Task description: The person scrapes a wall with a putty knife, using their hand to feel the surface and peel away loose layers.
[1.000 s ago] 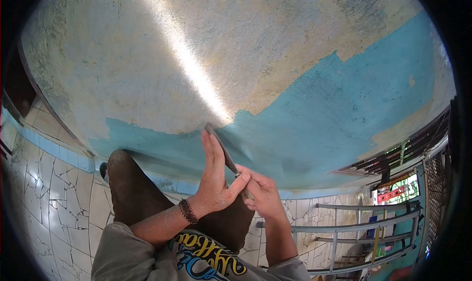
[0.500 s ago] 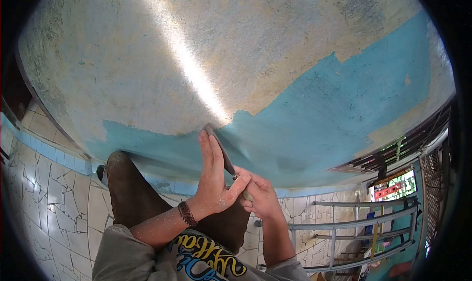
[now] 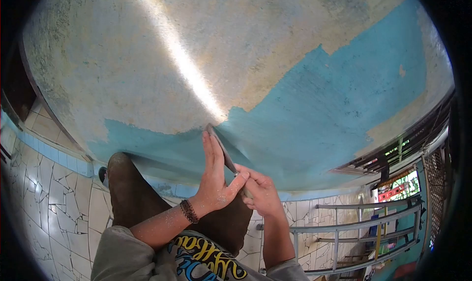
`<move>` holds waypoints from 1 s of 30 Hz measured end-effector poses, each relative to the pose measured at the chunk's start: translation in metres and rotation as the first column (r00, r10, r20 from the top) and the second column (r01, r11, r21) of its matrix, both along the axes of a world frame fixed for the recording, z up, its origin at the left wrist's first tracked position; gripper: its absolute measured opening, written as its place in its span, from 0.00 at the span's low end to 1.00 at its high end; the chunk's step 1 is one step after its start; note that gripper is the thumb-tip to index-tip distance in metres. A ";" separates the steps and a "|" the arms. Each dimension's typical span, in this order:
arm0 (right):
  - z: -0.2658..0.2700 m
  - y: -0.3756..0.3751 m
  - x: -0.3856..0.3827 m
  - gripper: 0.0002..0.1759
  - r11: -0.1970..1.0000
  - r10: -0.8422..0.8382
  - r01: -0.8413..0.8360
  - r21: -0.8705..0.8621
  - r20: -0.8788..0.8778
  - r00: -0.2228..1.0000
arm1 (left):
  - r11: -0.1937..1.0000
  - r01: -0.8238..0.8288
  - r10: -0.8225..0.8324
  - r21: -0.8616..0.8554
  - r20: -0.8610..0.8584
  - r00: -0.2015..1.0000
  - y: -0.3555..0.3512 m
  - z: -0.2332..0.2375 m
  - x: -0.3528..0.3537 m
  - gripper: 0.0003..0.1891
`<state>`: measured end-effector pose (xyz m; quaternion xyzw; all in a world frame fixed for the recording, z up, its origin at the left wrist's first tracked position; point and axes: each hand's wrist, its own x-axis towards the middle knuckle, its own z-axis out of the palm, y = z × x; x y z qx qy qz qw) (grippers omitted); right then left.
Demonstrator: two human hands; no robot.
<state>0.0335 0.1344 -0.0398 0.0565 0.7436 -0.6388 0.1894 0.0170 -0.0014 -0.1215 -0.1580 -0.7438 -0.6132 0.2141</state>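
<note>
A flat metal scraper blade (image 3: 222, 148) stands with its tip at the wall (image 3: 275, 128), where bare greyish plaster meets blue-green paint. My right hand (image 3: 261, 188) is wrapped round the scraper's handle (image 3: 248, 194), which is mostly covered by the fingers. Fingers stretched upward, my left hand (image 3: 215, 175) lies flat along the side of the blade, with its thumb at the base near my right hand. Pale specks of dust cover my left forearm, which wears a dark bracelet (image 3: 188, 211).
A metal ladder (image 3: 354, 225) lies to the right over the cracked-pattern tiled floor (image 3: 64, 207). My bent knee (image 3: 119, 164) is close to the wall's lower edge. A slatted window opening (image 3: 393, 153) is at the right.
The view has shifted slightly, so the wall's paint edge appears a little further left. Both hands and the scraper keep nearly the same pose.
</note>
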 end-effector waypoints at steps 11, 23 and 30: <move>-0.021 0.004 0.000 0.19 0.998 0.048 -0.046 0.043 -0.065 0.997 | 1.000 0.014 -0.015 0.021 0.067 0.998 0.002 -0.011 0.005 0.54; -0.033 0.007 -0.004 0.18 1.000 -0.013 0.013 0.008 -0.019 1.000 | 0.997 -0.045 0.049 -0.059 0.080 0.996 0.009 -0.021 0.005 0.55; -0.056 0.006 -0.005 0.18 0.997 0.054 -0.044 0.067 -0.164 0.985 | 0.987 -0.158 0.158 -0.010 0.096 0.983 0.005 -0.023 0.004 0.55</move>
